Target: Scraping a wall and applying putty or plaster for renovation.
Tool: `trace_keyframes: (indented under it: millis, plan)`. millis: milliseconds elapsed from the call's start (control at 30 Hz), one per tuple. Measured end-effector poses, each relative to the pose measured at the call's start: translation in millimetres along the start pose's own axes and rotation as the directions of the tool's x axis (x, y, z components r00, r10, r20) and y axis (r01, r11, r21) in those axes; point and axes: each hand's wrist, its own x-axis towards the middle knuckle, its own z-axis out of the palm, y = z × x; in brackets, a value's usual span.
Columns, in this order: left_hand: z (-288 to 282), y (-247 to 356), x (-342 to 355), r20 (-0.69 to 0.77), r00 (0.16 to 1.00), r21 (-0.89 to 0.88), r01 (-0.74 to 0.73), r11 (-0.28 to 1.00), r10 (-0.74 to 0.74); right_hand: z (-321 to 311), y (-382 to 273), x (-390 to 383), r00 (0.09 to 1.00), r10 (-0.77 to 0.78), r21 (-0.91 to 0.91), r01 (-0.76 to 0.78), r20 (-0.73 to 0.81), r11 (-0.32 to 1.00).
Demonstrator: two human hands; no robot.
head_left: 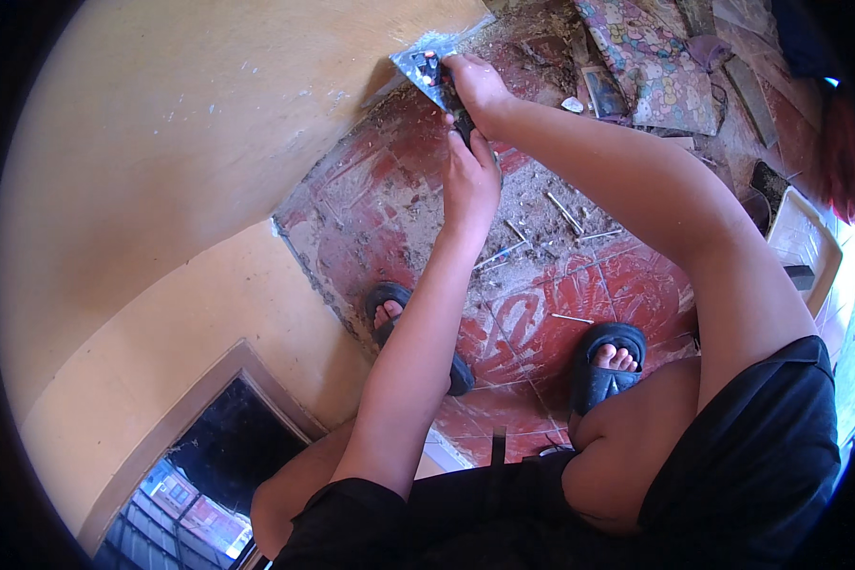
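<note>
Both my arms reach forward to a scraper [426, 76] with a wide, flat, triangular blade and a dark handle. Its blade edge lies against the low part of the yellowish wall [256, 104], where the paint shows a pale bluish patch. My right hand [480, 90] is closed round the handle close to the blade, thumb toward the blade. Farther back, my left hand [472, 180] grips the handle's lower end. Parts of the handle are hidden by my fingers.
Dust, debris and several thin sticks [565, 214] litter the red tiled floor [551, 294]. A patterned cloth [665, 81] lies at far right near boards [750, 100]. A pale plastic container [807, 242] stands on the right. My sandalled feet [610, 366] rest below; a framed opening [228, 427] is lower left.
</note>
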Motion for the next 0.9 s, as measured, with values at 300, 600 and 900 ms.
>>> trace_keyframes:
  millis: [300, 600, 900]
  plan:
    - [3, 6, -1, -0.119, 0.989, -0.081, -0.099, 0.992, 0.089, -1, 11, 30, 0.981, -0.110, -0.252, 0.067, -0.162, 0.965]
    - [5, -5, 1, -0.224, 0.946, 0.014, -0.237, 0.971, 0.234, 6, 7, 25, 0.967, -0.173, -0.323, 0.106, -0.189, 0.941]
    - [3, 2, 0, -0.182, 0.966, -0.039, -0.194, 0.980, 0.184, 3, -1, 15, 0.959, -0.231, -0.411, 0.147, -0.162, 0.900]
